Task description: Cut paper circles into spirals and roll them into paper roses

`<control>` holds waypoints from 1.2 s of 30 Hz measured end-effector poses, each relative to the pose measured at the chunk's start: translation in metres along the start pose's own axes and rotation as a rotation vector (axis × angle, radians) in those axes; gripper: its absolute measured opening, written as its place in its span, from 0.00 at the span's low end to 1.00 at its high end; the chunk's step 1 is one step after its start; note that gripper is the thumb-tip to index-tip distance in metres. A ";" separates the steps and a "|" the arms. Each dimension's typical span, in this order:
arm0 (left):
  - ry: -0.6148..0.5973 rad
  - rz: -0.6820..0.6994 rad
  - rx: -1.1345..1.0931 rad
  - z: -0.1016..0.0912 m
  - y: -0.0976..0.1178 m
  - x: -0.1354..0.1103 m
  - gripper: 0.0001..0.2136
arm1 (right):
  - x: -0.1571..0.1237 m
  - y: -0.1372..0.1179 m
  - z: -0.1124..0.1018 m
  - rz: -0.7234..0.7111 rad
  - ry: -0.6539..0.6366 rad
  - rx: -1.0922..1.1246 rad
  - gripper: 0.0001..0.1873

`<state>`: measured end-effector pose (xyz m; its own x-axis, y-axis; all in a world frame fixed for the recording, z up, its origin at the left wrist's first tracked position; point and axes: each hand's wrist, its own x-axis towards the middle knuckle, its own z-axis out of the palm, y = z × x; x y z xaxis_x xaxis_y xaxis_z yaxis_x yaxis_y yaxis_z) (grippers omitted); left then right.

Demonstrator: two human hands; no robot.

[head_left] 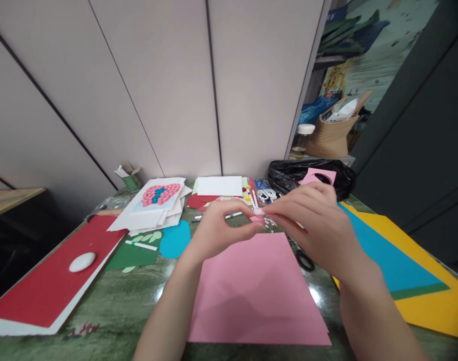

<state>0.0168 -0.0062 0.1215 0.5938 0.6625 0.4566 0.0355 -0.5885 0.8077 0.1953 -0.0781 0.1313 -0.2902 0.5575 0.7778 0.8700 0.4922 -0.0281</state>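
Counter: green marbled counter [131, 301] is running out to pale wall panels; paper is lying all over it
Left grip: my left grip [217, 228] is closing thumb and forefinger on the small pink piece [257, 216]
Right grip: my right grip [311, 220] is pinching the same piece from the other side
Piece: it is hanging above the far edge of the pink sheet [257, 296], touching only my fingers
Doing it well: I am judging that light, even pressure is suiting so small a scrap; squeezing hard is risking a crease
Around: scissors [305, 260] are lying just beside the pink sheet, under my right wrist; red sheet [52, 281] is carrying a white oval [82, 261] at left; blue sheet [387, 255] is overlapping a yellow sheet [432, 296] at right; dotted card [159, 195], markers [251, 195] and black bag [289, 173] are sitting beyond
In the way: nothing is standing between my hands; the scissors are lying nearest my right forearm
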 end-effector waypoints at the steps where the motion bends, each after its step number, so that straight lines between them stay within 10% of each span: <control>1: -0.001 -0.002 0.004 0.000 0.000 0.000 0.03 | 0.000 0.001 0.000 -0.021 0.000 -0.028 0.05; 36: -0.186 -0.086 -0.300 -0.007 0.000 0.002 0.04 | -0.002 -0.002 -0.002 -0.171 -0.117 -0.011 0.06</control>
<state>0.0121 -0.0020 0.1253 0.7357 0.5923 0.3285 -0.1288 -0.3539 0.9264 0.1948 -0.0816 0.1316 -0.4781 0.5402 0.6925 0.8080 0.5796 0.1057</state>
